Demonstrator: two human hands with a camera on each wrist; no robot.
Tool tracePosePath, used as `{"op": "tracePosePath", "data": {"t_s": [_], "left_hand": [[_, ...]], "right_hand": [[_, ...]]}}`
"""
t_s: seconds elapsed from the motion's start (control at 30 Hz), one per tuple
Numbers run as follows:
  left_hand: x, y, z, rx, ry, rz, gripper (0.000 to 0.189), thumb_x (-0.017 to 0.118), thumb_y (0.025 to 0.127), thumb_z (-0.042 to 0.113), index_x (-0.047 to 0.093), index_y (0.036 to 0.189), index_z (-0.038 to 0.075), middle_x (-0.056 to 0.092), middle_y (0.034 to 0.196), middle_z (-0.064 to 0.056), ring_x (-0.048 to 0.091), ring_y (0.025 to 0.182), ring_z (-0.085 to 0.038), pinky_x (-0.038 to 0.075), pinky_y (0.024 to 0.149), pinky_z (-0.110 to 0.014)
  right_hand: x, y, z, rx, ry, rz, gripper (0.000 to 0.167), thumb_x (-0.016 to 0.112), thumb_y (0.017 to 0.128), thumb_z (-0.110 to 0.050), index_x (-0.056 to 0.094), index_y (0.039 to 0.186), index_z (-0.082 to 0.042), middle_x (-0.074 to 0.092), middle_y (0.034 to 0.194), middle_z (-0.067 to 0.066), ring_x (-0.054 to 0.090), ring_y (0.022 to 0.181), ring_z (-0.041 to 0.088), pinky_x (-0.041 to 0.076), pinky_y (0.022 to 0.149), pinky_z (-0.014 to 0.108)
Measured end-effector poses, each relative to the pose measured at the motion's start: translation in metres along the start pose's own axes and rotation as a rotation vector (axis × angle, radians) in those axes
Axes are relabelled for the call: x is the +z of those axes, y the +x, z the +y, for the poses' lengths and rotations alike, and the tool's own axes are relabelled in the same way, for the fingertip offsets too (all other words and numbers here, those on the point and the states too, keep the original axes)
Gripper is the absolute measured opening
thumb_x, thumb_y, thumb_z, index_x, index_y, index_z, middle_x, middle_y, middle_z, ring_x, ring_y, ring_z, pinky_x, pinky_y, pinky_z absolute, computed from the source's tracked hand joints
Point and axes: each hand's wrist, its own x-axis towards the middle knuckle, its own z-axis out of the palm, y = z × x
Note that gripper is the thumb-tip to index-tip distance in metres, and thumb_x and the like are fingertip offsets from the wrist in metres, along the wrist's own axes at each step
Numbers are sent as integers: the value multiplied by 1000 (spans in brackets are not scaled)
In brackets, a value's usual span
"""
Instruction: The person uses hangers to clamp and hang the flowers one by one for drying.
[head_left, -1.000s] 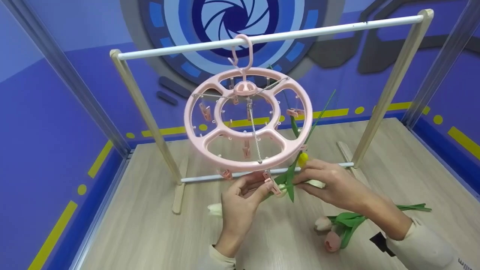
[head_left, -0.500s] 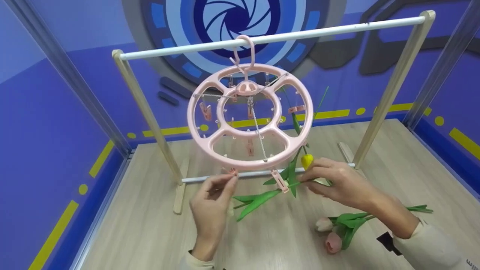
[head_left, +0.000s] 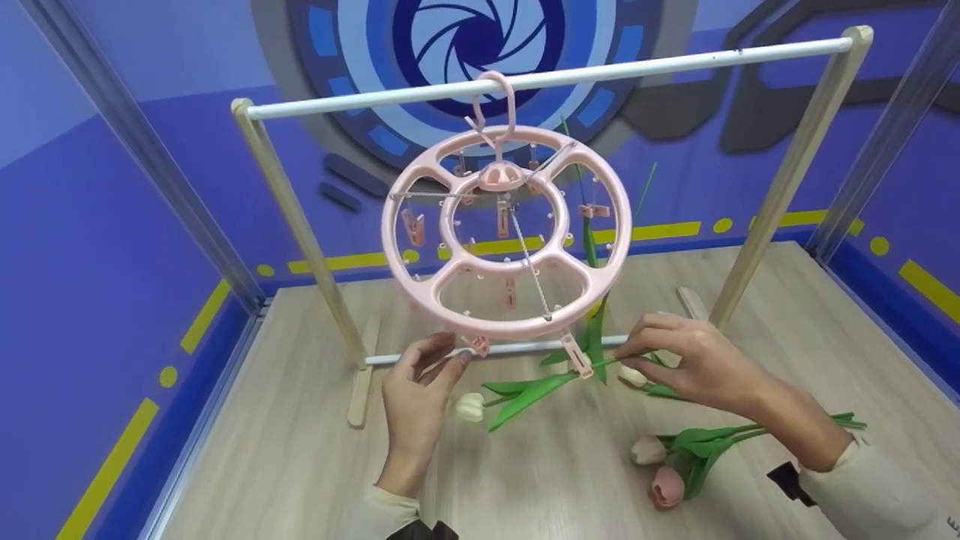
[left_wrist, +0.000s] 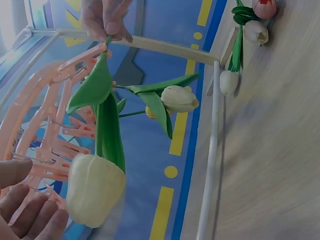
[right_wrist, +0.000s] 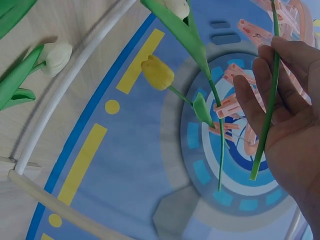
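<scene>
A white tulip (head_left: 470, 407) lies sideways under the pink clip hanger (head_left: 420, 300), its stem caught in a clip (head_left: 576, 356) at the front rim. My right hand (head_left: 686, 356) pinches the stem's green end between thumb and fingertips; the right wrist view shows the stem (right_wrist: 272, 100) crossing the palm. To the left, my left hand (head_left: 420, 401) has thumb and fingers parted beside another hanging clip (head_left: 478, 345). In the left wrist view the fingers (left_wrist: 35, 215) hold nothing, close to the white bloom (left_wrist: 96, 190).
A yellow tulip (right_wrist: 157, 72) and another white tulip (left_wrist: 179, 98) hang from clips on the far right side. On the table lie a white tulip (head_left: 634, 376), a pink tulip (head_left: 666, 486) and a pale tulip (head_left: 647, 450). A wooden-legged rack (head_left: 787, 172) with a white bar carries the hanger.
My left hand has let go of the clip on the tulip's stem and moved left to the neighbouring clip. The hanger has turned slightly. My right hand keeps pinching the stem.
</scene>
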Motion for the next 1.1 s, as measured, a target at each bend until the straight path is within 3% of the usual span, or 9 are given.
{"op": "tracePosePath", "data": {"t_s": [0.13,0.37,0.53,0.67,0.73,0.9,1.0,1.1], "left_hand": [[4,4,-4,-33,1,-12,29,88,88,4,76,114,-1,76,113,-12,72,112,-29,60,98,-37],[10,6,-5,-24,5,-15,25,91,85,12,78,104,3,77,102,-8,76,100,-26,62,92,-35],[9,4,-4,12,6,-28,20,90,87,10,76,101,3,77,101,-7,76,98,-25,63,91,-37],[8,1,0,66,-22,-38,17,88,87,3,74,97,0,76,101,-9,75,98,-26,63,91,-37],[6,-1,3,92,-38,-36,18,88,86,-1,73,96,-2,76,102,-10,75,97,-27,64,89,-37],[4,-8,12,120,-63,-35,33,88,85,-2,67,110,-6,76,106,-12,75,99,-29,64,89,-38],[3,-12,18,111,-71,-54,50,88,85,-1,60,125,-6,76,110,-13,75,101,-29,63,91,-39],[3,-15,21,98,-63,-74,54,89,85,0,61,130,-7,77,112,-13,76,102,-29,63,91,-39]], "right_hand": [[-1,-1,1,-3,-8,3,11,73,104,-20,78,108,-11,72,98,0,68,86,15,55,81,13],[-2,0,-2,26,-38,-10,26,64,108,-34,80,107,-12,72,99,-6,69,88,10,56,76,15],[-2,-1,-2,23,-33,-5,9,77,100,-15,79,108,-11,72,99,-4,69,87,12,55,78,14],[-2,-2,0,16,-43,2,33,84,83,10,78,108,-10,72,99,-2,69,85,14,56,77,15],[-3,-2,1,23,-52,-2,39,84,79,14,78,108,-11,72,100,-2,68,85,13,56,76,14],[-6,-4,0,49,-70,-9,42,85,79,14,77,109,-14,72,101,-2,68,85,13,54,76,12],[-9,-5,-1,86,-83,-18,39,85,81,13,77,108,-15,72,101,-2,68,86,13,53,78,10],[-12,-6,-3,145,-111,-32,36,85,82,11,78,106,-14,72,100,-4,68,87,11,52,78,9]]}}
